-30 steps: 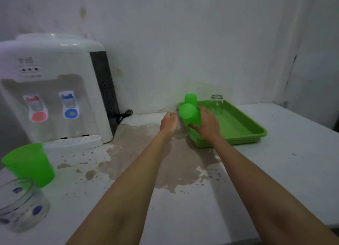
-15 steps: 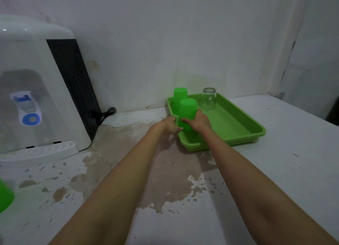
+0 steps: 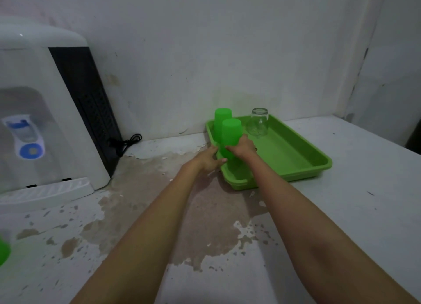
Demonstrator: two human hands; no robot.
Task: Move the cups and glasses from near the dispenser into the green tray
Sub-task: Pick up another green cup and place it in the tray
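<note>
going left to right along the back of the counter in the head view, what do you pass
water dispenser → black cord → rear green cup → upside-down glass → far right rim of the green tray

Both bare forearms reach forward, converging on the near green cup (image 3: pixel 230 135). The right hand (image 3: pixel 242 147) curls around the cup's lower right side; the left hand (image 3: pixel 208 159) presses against its lower left, thumb extended.

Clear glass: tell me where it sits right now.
In the head view, the clear glass stands upside down in the far corner of the green tray, near the wall, to the right of the two inverted green cups.
</note>
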